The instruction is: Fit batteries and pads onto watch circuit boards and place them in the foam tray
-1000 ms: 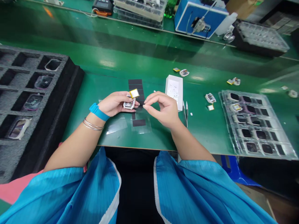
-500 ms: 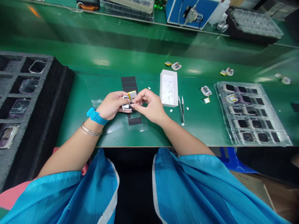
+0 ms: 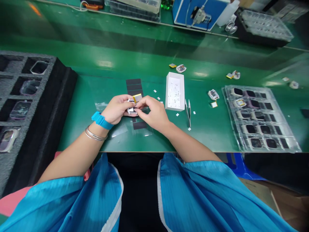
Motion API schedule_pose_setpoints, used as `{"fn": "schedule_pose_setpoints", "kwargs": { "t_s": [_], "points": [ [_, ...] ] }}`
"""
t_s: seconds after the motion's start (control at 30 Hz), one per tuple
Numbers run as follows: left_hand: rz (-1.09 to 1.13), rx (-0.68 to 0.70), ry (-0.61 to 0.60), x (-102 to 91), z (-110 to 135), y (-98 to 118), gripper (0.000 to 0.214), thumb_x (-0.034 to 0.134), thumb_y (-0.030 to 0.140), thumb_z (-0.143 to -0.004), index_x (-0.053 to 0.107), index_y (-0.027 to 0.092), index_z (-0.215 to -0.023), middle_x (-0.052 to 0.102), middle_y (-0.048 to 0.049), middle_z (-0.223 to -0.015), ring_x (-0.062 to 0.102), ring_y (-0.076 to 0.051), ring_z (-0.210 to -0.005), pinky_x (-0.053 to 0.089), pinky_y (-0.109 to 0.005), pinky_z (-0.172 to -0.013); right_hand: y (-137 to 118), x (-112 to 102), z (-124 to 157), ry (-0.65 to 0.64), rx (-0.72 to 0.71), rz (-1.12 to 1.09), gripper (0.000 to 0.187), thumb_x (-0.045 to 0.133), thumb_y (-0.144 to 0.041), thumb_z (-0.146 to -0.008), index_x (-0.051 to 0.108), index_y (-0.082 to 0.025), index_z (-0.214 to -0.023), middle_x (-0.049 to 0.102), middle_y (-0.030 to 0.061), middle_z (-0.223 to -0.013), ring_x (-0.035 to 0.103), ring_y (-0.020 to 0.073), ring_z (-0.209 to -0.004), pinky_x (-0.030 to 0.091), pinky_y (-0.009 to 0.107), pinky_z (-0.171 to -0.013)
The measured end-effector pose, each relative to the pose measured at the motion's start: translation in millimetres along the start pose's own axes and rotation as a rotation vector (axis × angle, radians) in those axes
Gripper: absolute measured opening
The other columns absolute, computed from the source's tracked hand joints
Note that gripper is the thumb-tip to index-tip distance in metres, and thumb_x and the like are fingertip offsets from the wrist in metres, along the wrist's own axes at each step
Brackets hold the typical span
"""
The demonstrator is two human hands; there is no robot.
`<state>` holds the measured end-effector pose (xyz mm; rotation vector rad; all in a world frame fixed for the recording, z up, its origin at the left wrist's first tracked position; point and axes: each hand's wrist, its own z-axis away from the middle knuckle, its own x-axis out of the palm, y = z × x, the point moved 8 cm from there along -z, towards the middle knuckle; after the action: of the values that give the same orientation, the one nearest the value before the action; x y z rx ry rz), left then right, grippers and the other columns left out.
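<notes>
My left hand [image 3: 118, 109] grips a small white smartwatch case [image 3: 132, 111], its open inside facing up. A silver battery [image 3: 137, 97] with yellow edging stands out at the case's far side. Over the case, the thumb and fingers of my right hand [image 3: 154, 114] are pinched together at its inside; whatever lies between the fingertips is too small to make out. Beneath both hands is a strip of black adhesive pieces [image 3: 133, 84] on the bench, partly covered by them. To the right lie a white box [image 3: 175, 108] with tiny parts in it and metal tweezers [image 3: 188, 112].
A black foam tray [image 3: 51, 72] with watch cases borders the left side. Rightward sits a clear plastic tray [image 3: 293, 141] of watches. Opened watches with batteries, such as one watch case [image 3: 213, 94], lie about the green bench [image 3: 205, 140]. A shelf with a blue box [image 3: 181, 13] runs behind.
My right fingers have shifted slightly and closed in over the watch case. My left hand keeps its grip. The whole view has moved a little.
</notes>
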<state>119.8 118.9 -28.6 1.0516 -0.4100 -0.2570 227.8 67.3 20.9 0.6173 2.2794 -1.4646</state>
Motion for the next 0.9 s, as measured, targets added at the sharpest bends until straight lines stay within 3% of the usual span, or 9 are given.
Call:
{"fn": "schedule_pose_setpoints", "kwargs": {
  "t_s": [0.07,0.13,0.2,0.33,0.53,0.67,0.9],
  "points": [
    [0.024,-0.008,0.008,-0.5,0.3,-1.6,0.014,0.07,0.011,-0.066,0.06,0.013,-0.077,0.065,-0.0007,-0.066,0.063,-0.011,-0.056,0.059,-0.025,-0.055,-3.9,-3.9,-0.5,0.048,-0.048,0.14,0.015,0.065,-0.011,-0.08,0.056,-0.022,-0.085,0.063,0.0033,-0.091,0.06,0.022,-0.095,0.051,0.041,-0.087],
    [0.033,-0.014,0.011,0.0,0.8,-2.1,0.014,0.07,0.012,-0.067,0.06,0.013,-0.077,0.067,-0.002,-0.068,0.065,-0.013,-0.058,0.059,-0.024,-0.054,2.5,-11.1,-2.6,0.108,0.002,0.187,0.022,0.072,-0.016,-0.077,0.058,-0.021,-0.093,0.06,0.0073,-0.107,0.057,0.0258,-0.106,0.05,0.045,-0.092],
    [0.025,-0.006,0.014,0.7,1.1,-0.9,0.016,0.071,0.013,-0.067,0.059,0.013,-0.078,0.067,-0.0021,-0.067,0.067,-0.014,-0.06,0.058,-0.024,-0.054,18.9,-14.8,-5.2,0.115,0.126,0.088,0.032,0.077,-0.026,-0.075,0.058,-0.021,-0.101,0.059,0.008,-0.114,0.059,0.0246,-0.104,0.053,0.042,-0.086],
    [0.034,-0.001,-0.024,2.3,0.3,0.9,0.02,0.072,0.012,-0.067,0.062,0.013,-0.084,0.07,-0.0036,-0.072,0.072,-0.019,-0.067,0.059,-0.027,-0.057,42.7,-8.9,-8.0,0.035,0.271,-0.206,0.017,0.067,-0.036,-0.086,0.062,-0.021,-0.089,0.067,0.0022,-0.096,0.065,0.0172,-0.087,0.053,0.031,-0.074],
    [0.062,-0.003,-0.193,9.0,0.0,-0.8,0.04,0.071,0.004,-0.063,0.066,0.013,-0.102,0.074,-0.0069,-0.09,0.074,-0.021,-0.083,0.061,-0.031,-0.076,30.6,-20.0,-6.5,0.175,0.177,-0.132,0.009,0.064,-0.027,-0.089,0.063,-0.022,-0.082,0.071,-0.0016,-0.088,0.066,0.0149,-0.083,0.051,0.033,-0.085],
    [0.011,0.061,-0.1,6.0,-2.6,-1.1,0.039,0.077,0.006,-0.06,0.064,0.013,-0.097,0.071,-0.0016,-0.076,0.073,-0.018,-0.071,0.061,-0.026,-0.065,17.5,-21.0,-4.7,0.225,0.078,0.007,0.008,0.066,-0.025,-0.088,0.064,-0.022,-0.081,0.072,-0.0019,-0.086,0.066,0.0166,-0.085,0.047,0.037,-0.093],
    [0.016,0.003,-0.025,4.1,-5.0,-4.4,0.021,0.069,0.005,-0.068,0.068,0.012,-0.088,0.069,-0.0015,-0.071,0.068,-0.014,-0.06,0.059,-0.024,-0.056,12.4,-11.3,-4.3,0.194,0.031,0.218,0.008,0.068,-0.023,-0.086,0.066,-0.022,-0.078,0.073,-0.0027,-0.081,0.065,0.0175,-0.08,0.043,0.038,-0.09]
  ]
}}
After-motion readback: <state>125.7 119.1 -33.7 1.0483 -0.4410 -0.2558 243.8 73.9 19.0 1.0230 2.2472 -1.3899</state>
